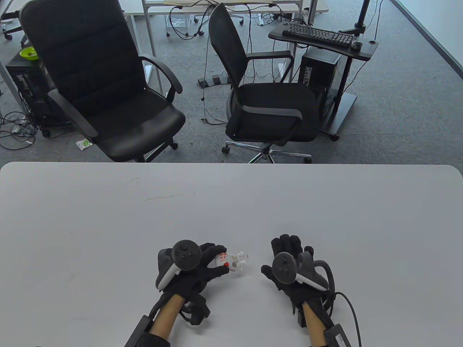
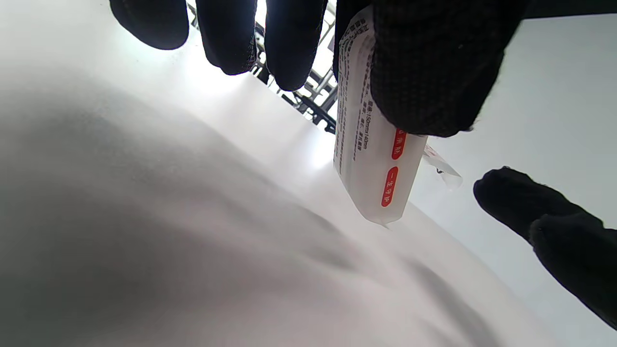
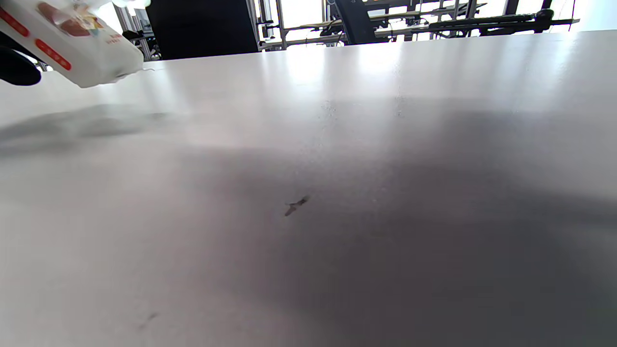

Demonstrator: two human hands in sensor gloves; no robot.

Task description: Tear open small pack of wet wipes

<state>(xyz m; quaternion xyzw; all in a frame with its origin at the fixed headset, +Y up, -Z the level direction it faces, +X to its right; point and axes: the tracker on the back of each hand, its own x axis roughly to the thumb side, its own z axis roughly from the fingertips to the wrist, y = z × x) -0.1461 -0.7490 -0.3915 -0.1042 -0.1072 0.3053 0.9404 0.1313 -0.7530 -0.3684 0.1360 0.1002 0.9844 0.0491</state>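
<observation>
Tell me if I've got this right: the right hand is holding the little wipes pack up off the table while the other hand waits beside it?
Not quite. The left hand holds the pack; the table view shows it, and the left wrist view shows its fingers pinching it. The right hand waits beside it, holding nothing.

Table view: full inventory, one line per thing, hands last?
wipes pack: 1, white with red labels, held above the near table centre, its right end looks torn
table: 1, white, fills the near half
chairs: 2, black, behind the table
keyboard: 1, black, on a stand far right
mouse: 1, black, beside the keyboard
PC towers: 2, black, floor, far left and under the stand
bowl: 1, green, on the left tower
left hand: black glove, pinches the pack
right hand: black glove, open, apart from the pack
</observation>
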